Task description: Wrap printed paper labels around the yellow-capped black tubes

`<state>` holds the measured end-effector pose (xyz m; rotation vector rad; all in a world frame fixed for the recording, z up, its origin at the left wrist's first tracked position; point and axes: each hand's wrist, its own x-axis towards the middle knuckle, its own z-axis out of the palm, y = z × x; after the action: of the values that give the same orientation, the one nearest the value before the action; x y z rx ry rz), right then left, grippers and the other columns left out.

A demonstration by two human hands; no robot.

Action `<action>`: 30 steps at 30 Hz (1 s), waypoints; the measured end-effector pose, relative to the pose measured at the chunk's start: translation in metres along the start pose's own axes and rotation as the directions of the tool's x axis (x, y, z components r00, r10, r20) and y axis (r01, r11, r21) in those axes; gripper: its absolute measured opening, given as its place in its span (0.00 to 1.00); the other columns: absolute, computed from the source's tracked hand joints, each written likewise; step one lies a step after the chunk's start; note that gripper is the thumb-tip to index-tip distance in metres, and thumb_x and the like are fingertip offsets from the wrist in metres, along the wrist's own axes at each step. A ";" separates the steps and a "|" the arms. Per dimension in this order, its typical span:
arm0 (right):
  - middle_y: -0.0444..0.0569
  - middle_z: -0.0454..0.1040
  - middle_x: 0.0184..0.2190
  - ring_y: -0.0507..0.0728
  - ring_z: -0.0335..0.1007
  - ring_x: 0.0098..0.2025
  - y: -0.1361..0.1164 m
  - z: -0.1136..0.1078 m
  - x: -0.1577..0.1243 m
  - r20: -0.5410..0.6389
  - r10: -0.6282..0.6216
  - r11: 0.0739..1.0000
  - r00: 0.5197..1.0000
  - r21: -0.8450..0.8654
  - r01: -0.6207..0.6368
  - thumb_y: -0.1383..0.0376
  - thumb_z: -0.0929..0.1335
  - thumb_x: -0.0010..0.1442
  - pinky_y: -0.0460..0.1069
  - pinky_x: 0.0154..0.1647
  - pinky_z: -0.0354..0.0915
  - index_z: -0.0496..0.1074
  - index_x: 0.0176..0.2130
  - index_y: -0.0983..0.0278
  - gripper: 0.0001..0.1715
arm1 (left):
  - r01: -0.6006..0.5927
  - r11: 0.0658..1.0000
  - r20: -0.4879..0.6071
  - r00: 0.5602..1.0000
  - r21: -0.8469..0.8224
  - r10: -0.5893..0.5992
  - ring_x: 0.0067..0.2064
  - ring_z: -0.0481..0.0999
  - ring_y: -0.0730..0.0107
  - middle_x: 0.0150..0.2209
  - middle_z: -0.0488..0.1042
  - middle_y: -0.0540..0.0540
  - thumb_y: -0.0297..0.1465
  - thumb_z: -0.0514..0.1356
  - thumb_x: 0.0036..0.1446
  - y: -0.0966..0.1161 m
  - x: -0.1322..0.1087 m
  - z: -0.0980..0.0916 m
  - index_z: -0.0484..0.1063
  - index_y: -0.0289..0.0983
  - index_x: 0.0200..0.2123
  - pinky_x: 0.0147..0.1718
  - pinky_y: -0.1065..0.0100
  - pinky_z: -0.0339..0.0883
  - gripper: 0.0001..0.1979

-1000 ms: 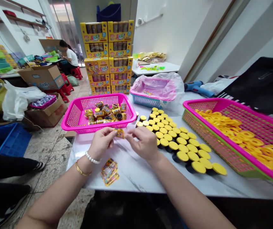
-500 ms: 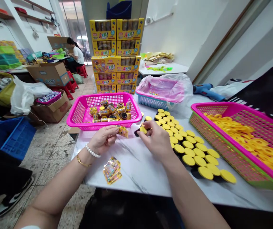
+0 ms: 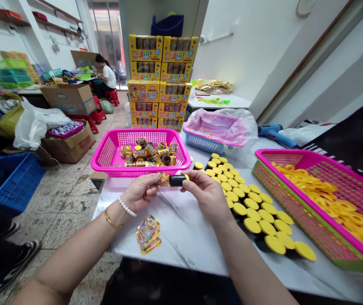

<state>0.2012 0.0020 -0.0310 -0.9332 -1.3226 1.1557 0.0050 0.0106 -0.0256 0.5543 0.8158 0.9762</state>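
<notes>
Black tube (image 3: pixel 176 181) with a yellow top (image 3: pixel 187 178), held on its side over the counter (image 3: pixel 181 241), just in front of a pink basket (image 3: pixel 137 171). Right grip closed on it: thumb and fingertips of the right hand (image 3: pixel 208 197) at the yellow-topped end only, probably to leave the other end uncovered. Left grip closed as well, with thumb and forefinger of the left hand (image 3: pixel 141 190) pinching a glossy printed sleeve (image 3: pixel 164 180) by its left end, presumably to keep the side toward the tube free. Tube and sleeve end to end, roughly in line; cannot tell any overlap at this angle.

Below, a loosely fanned pile of flat sleeves (image 3: pixel 148 235), near the left forearm, likely for easy lifting. Beside the right forearm, close rows of yellow-topped tubes (image 3: pixel 253 225), upright on the counter, apparently for picking up by the tops. In the pink basket, wrapped tubes (image 3: pixel 149 149) lying loose at mixed angles, perhaps with no need for order. Farther right, yellow rings (image 3: pixel 330 182) heaped in a long basket (image 3: pixel 298 152), seemingly contained against scattering. Behind, stacked yellow boxes (image 3: pixel 160 91), windows facing forward.
</notes>
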 end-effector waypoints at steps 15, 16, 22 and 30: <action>0.52 0.82 0.37 0.57 0.82 0.38 -0.004 0.009 -0.013 -0.001 -0.104 0.987 0.995 -0.121 0.103 0.56 0.73 0.57 0.51 0.43 0.77 0.71 0.40 0.62 0.15 | 0.008 1.000 0.006 1.000 -0.015 -0.008 0.14 0.53 0.89 0.22 0.72 0.51 0.29 0.72 0.46 -0.004 0.004 -0.002 0.73 0.31 0.30 0.12 0.82 0.37 0.12; 0.51 0.82 0.35 0.57 0.81 0.37 -0.005 0.008 -0.012 0.012 -0.065 0.994 0.998 -0.086 0.066 0.55 0.74 0.56 0.51 0.42 0.77 0.71 0.39 0.62 0.16 | 0.005 1.000 0.017 1.000 -0.007 -0.005 0.14 0.53 0.89 0.22 0.73 0.51 0.30 0.73 0.45 -0.004 0.003 -0.002 0.73 0.30 0.30 0.12 0.82 0.37 0.13; 0.41 0.76 0.25 0.53 0.77 0.29 -0.007 0.009 -0.006 0.026 0.169 0.984 0.985 0.057 -0.170 0.51 0.76 0.50 0.50 0.36 0.77 0.68 0.34 0.62 0.23 | -0.065 0.994 0.085 0.995 0.085 0.058 0.14 0.55 0.89 0.22 0.71 0.51 0.36 0.76 0.40 -0.004 0.002 -0.003 0.72 0.30 0.27 0.12 0.80 0.40 0.20; 0.41 0.73 0.27 0.52 0.73 0.28 0.006 0.011 -0.010 -0.109 -0.038 0.996 0.993 -0.085 0.029 0.53 0.74 0.55 0.48 0.33 0.74 0.65 0.36 0.60 0.19 | -0.113 0.982 0.100 0.990 0.150 0.098 0.14 0.55 0.89 0.23 0.72 0.51 0.38 0.76 0.42 -0.008 0.003 -0.004 0.74 0.29 0.30 0.12 0.79 0.41 0.20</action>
<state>0.1902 -0.0077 -0.0378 -1.0170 -1.2997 1.0152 0.0067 0.0095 -0.0348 0.7787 0.7899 0.9811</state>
